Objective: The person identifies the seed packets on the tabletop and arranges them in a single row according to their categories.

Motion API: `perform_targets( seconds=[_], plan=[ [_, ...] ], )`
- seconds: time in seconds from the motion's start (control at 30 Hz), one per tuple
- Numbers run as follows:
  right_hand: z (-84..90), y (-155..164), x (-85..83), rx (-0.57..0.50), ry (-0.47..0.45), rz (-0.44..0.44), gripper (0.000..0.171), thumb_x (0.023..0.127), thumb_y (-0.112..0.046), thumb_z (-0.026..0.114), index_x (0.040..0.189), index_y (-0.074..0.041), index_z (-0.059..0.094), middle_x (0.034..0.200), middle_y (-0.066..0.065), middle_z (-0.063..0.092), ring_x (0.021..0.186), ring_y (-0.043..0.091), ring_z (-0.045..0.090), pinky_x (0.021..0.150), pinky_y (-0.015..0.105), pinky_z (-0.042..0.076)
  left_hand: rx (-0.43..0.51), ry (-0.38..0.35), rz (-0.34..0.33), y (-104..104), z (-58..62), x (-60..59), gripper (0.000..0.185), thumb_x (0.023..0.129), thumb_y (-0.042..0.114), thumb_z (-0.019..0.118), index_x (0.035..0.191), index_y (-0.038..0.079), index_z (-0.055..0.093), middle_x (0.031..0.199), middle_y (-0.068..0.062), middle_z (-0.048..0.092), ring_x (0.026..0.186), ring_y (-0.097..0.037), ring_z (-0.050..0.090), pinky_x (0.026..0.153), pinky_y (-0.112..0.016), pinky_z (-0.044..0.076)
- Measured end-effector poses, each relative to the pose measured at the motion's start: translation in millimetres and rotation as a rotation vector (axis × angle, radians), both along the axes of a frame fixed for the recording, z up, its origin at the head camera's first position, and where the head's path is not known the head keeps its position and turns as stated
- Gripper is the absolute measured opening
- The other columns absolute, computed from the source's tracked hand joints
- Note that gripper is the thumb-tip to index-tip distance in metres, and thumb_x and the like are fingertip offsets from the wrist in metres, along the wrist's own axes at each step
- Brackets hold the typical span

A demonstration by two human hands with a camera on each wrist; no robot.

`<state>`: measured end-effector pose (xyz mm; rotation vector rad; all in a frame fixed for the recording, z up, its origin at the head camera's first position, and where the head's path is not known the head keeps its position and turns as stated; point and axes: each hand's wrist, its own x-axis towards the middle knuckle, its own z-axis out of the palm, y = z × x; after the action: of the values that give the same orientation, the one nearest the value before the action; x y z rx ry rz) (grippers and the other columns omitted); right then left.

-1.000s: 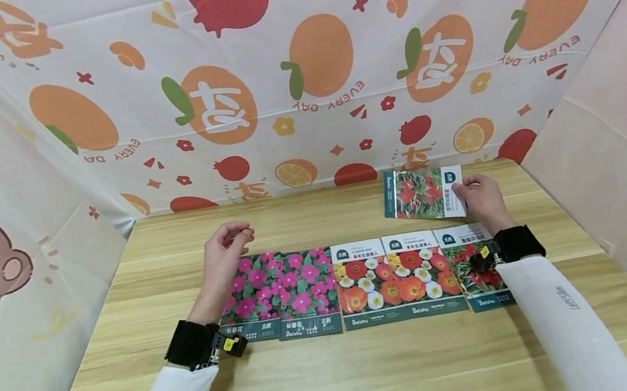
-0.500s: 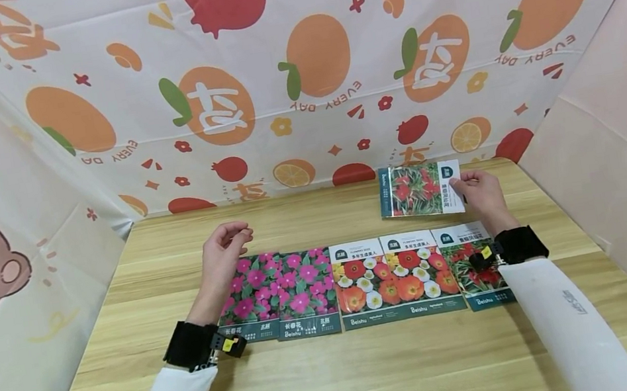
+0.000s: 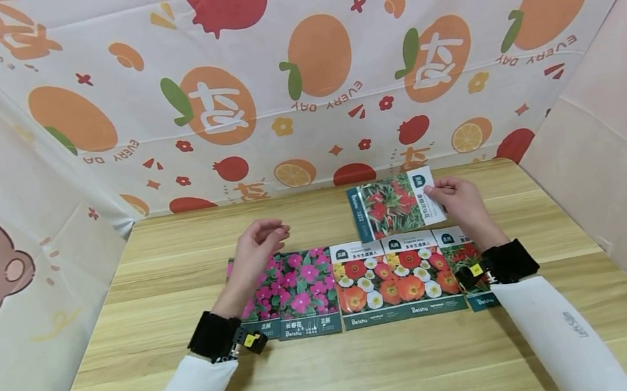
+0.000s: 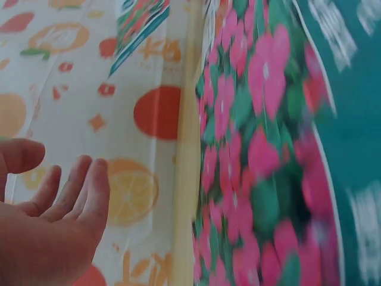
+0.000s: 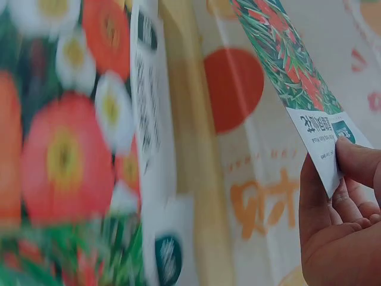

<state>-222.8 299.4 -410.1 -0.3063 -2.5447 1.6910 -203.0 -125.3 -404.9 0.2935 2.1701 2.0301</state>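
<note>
My right hand (image 3: 464, 206) pinches the white end of a red-flowered seed packet (image 3: 393, 205) between thumb and fingers. That packet is turned sideways and held above the far edge of the row; in the right wrist view its picture side (image 5: 292, 65) shows. My left hand (image 3: 259, 250) hovers over the leftmost pink-flowered seed packet (image 3: 261, 302), with nothing in its relaxed fingers (image 4: 98, 190). Beside that lies a second pink packet (image 3: 305, 290). Two poppy seed packets (image 3: 364, 285) (image 3: 421, 277) follow, then another red-flowered packet (image 3: 462, 258), partly hidden by my right wrist.
The packets form one row across the wooden table (image 3: 339, 379). A fruit-print cloth (image 3: 266, 75) rises at the table's back edge, and pale cloth walls (image 3: 622, 165) stand on both sides.
My right hand has carried the red-flowered packet left and tilted it. My left hand has moved right over the pink packets, still holding nothing. The row on the table lies as before.
</note>
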Motion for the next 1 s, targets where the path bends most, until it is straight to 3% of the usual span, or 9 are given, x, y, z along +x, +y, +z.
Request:
perform_targets(
  seconds=[0.13, 0.27, 0.5, 0.73, 1.0],
  plan=[
    [8.7, -20, 2.5, 0.002, 0.024, 0.076, 0.047, 0.105, -0.033, 0.063, 0.132, 0.005, 0.058, 0.115, 0.020, 0.069, 0.082, 0.008, 0.068, 0.071, 0.021, 0.057, 0.008, -0.061, -0.075, 23, 2.4, 0.0, 0.053, 0.109, 0.018, 0.055, 0.155, 0.003, 0.034, 0.148, -0.025, 0.052, 0.134, -0.039, 0.054, 0.113, -0.048, 0.044],
    [15.1, -35, 4.6, 0.033, 0.040, 0.153, 0.043, 0.105, -0.034, 0.065, 0.129, 0.002, 0.062, 0.112, 0.017, 0.071, 0.086, 0.011, 0.067, 0.074, 0.022, 0.056, 0.004, -0.111, -0.135, 42, 0.7, 0.5, 0.063, 0.107, 0.023, 0.060, 0.159, 0.007, 0.029, 0.149, -0.021, 0.051, 0.133, -0.040, 0.055, 0.113, -0.049, 0.044],
    [21.6, -54, 5.7, 0.115, 0.056, 0.281, 0.040, 0.104, -0.036, 0.065, 0.127, -0.003, 0.067, 0.111, 0.017, 0.071, 0.091, 0.023, 0.066, 0.079, 0.025, 0.055, -0.085, -0.135, -0.240, 61, -3.5, 4.8, 0.056, 0.105, 0.026, 0.065, 0.153, 0.007, 0.045, 0.138, -0.016, 0.061, 0.124, -0.029, 0.061, 0.108, -0.048, 0.047],
    [24.6, -70, 5.6, 0.135, 0.054, 0.332, 0.035, 0.104, -0.030, 0.066, 0.123, -0.001, 0.069, 0.107, 0.017, 0.071, 0.086, 0.025, 0.066, 0.075, 0.024, 0.056, -0.181, -0.148, -0.239, 65, -15.4, 1.5, 0.040, 0.101, 0.020, 0.068, 0.139, 0.007, 0.060, 0.114, -0.008, 0.071, 0.102, -0.019, 0.066, 0.093, -0.035, 0.052],
    [26.4, -79, 5.5, 0.138, 0.038, 0.325, 0.035, 0.103, -0.032, 0.067, 0.123, -0.003, 0.069, 0.105, 0.016, 0.072, 0.086, 0.024, 0.066, 0.075, 0.025, 0.054, -0.189, -0.161, -0.234, 64, -14.8, 4.1, 0.037, 0.102, 0.011, 0.066, 0.138, 0.002, 0.061, 0.112, -0.010, 0.072, 0.103, -0.020, 0.067, 0.094, -0.036, 0.054]
  ],
)
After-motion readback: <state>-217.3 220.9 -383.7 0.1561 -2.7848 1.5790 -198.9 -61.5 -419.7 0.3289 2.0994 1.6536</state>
